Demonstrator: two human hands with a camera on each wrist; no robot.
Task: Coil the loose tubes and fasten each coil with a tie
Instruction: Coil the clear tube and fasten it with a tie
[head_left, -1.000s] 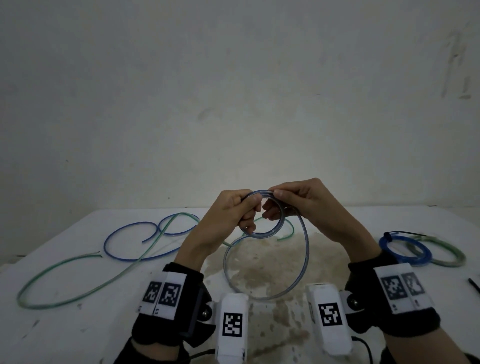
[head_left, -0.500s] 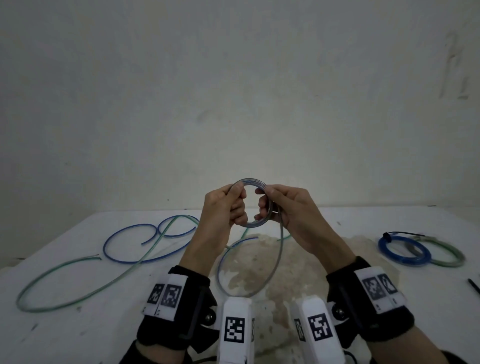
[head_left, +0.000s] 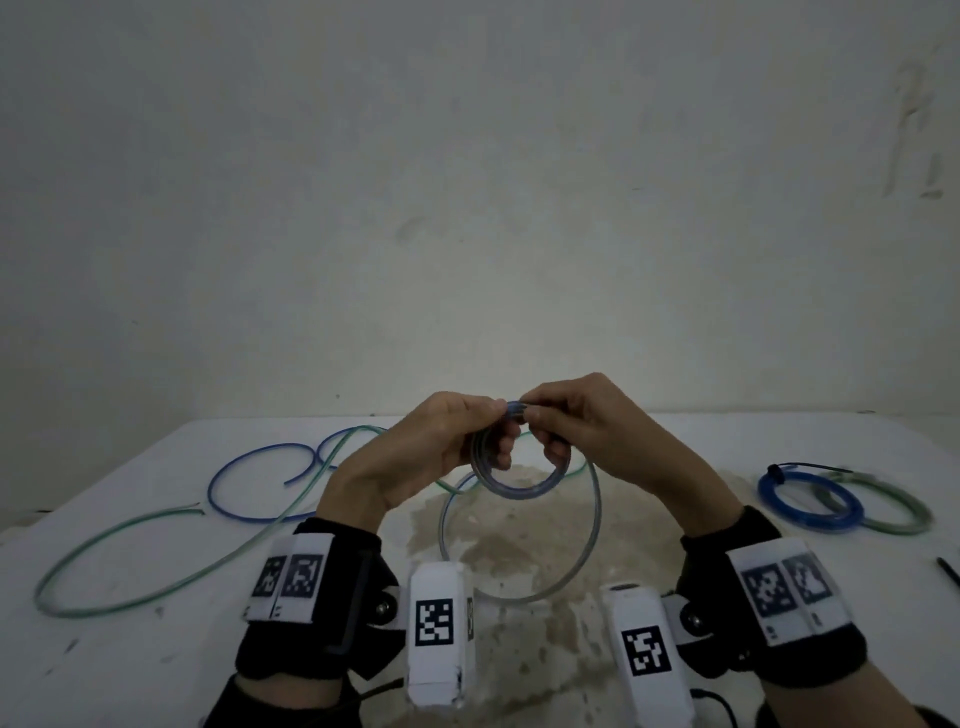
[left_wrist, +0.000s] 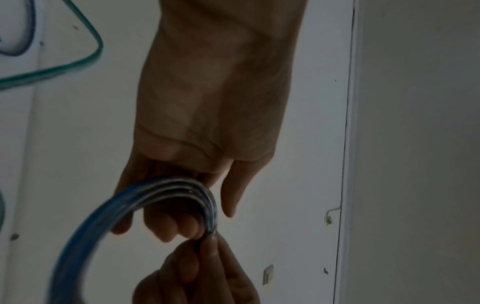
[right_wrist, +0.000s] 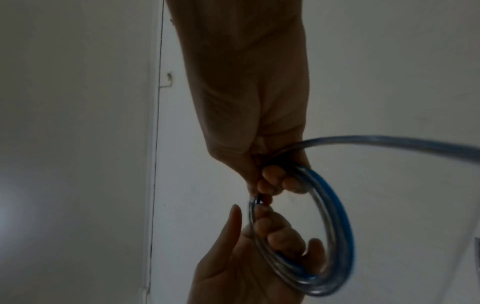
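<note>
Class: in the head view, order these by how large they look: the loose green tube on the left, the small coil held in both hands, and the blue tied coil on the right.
1. Loose green tube, sprawling widest.
2. and 3. Blue tied coil and small coil look alike; the held coil is nearer the camera, so no ranking.

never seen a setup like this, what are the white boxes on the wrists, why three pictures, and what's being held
No machine here: a person works with bare hands. The white boxes are small cameras strapped to the wrists, and a third camera sits on the head. So one picture looks down from the head, and two look along each hand at its fingers.

The left hand and right hand together pinch a clear bluish tube, partly wound into a small coil, with one larger loop hanging loose.

On the white table lie a loose blue tube and a loose green tube at left. At right lie two finished coils, a blue coil and a green coil.
</note>
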